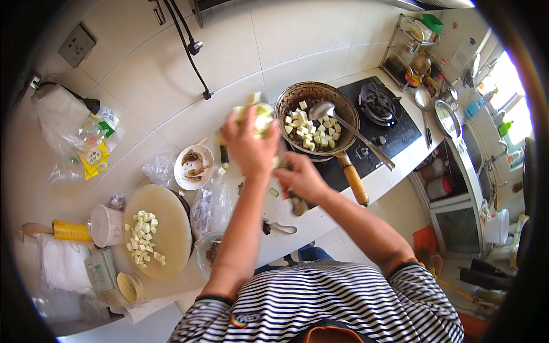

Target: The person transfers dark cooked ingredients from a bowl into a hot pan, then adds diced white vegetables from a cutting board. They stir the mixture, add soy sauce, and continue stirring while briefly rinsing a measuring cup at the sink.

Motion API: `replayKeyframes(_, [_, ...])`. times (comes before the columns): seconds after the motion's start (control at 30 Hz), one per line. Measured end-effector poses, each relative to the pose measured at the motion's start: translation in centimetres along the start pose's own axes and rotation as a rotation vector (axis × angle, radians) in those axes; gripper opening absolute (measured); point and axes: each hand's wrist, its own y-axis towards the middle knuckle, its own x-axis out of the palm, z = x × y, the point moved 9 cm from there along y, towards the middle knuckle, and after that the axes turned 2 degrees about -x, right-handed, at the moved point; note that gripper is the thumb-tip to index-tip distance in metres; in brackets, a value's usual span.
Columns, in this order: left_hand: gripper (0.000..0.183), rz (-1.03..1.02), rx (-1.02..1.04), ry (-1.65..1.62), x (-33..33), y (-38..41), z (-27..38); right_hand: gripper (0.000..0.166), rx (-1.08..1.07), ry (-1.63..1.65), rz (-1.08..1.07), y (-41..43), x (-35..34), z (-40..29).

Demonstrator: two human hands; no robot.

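Observation:
My left hand [251, 141] is blurred and holds a heap of pale green-white vegetable cubes [257, 118], just left of the pan. My right hand [302, 178] is closed on a knife [283, 171], its blade close to my left fingers and partly hidden. A worn pan [317, 88] with a wooden handle [357, 184] sits on the stove, with similar cubes [306, 128] over darker bits and a metal spoon [354, 128] resting in it. More cubes [143, 236] lie on the round cutting board [169, 248] at the left.
The black stove [399, 141] has a second burner [377, 103] at the right. Beside the board stand a white plate with brown scraps [194, 184], crumpled plastic bags [210, 206], a plastic tub [105, 225] and a bowl [201, 257]. A peeler-like tool [283, 228] lies near the counter's front edge.

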Motion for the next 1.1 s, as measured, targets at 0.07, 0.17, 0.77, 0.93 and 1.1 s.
replayKeyframes(0.07, [0.053, 0.001, -0.052, -0.09, 6.2, -1.0, 2.2, 0.012, 0.056, -0.103, 0.043, 0.2, -6.3, -0.6])
replayKeyframes(0.17, [0.049, -0.092, -0.244, -0.383, 14.8, -3.4, 2.5, 0.015, 0.111, -0.361, 0.141, 1.0, -13.9, -0.8])
replayKeyframes(0.77, [0.025, -0.623, -0.255, 0.334, 16.0, -16.1, -15.6, 0.017, 0.179, -0.764, 0.292, -1.5, -20.3, -4.0])
replayKeyframes(0.93, [0.028, -0.769, -0.229, 0.402, 18.3, -19.9, -20.4, 0.02, 0.073, -0.853, 0.242, -1.7, -18.5, -5.3])
replayKeyframes(1.1, [0.027, -0.257, -0.537, 0.394, 11.4, -16.2, -24.8, 0.012, 0.121, -0.717, 0.28, -2.5, -20.3, -4.4])
